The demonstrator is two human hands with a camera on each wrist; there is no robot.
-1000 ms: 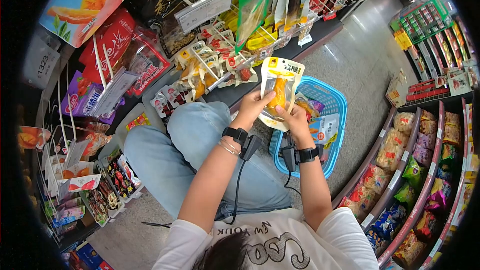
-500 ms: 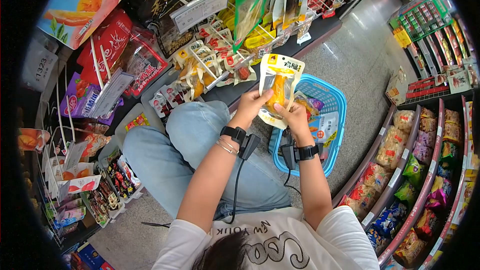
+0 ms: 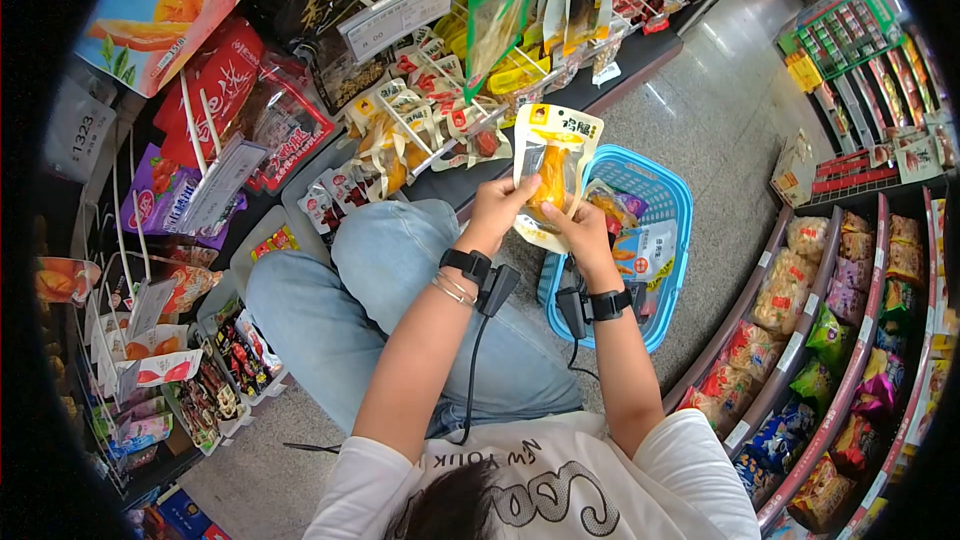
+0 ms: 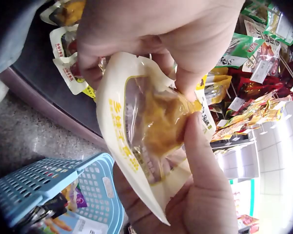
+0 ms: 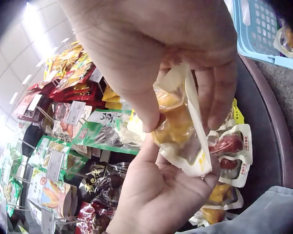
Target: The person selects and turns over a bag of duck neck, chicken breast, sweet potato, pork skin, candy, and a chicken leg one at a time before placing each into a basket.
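A vacuum-sealed chicken drumstick pack (image 3: 556,176), cream-edged with a clear window, is held up in front of the person by both hands. My left hand (image 3: 497,212) pinches its left edge, thumb on the front. From the lower right, my right hand (image 3: 586,240) grips it, the thumb pressing near the drumstick's thin end. In the left wrist view the pack (image 4: 158,122) bows between the left hand (image 4: 156,29) above and the right hand (image 4: 205,195) below. The right wrist view shows the pack (image 5: 180,126) edge-on, fingers behind it.
A blue basket (image 3: 683,240) with several packaged snacks stands on the floor behind the right hand. Hanging snack racks with price tags (image 3: 400,15) line the left and front. Tiered shelves (image 3: 795,340) of bagged snacks rise at right. The person's bent legs (image 3: 400,280) lie below the racks.
The pack and both hands have shifted slightly left, and the pack's top has risen a little. Both hands keep their hold on it.
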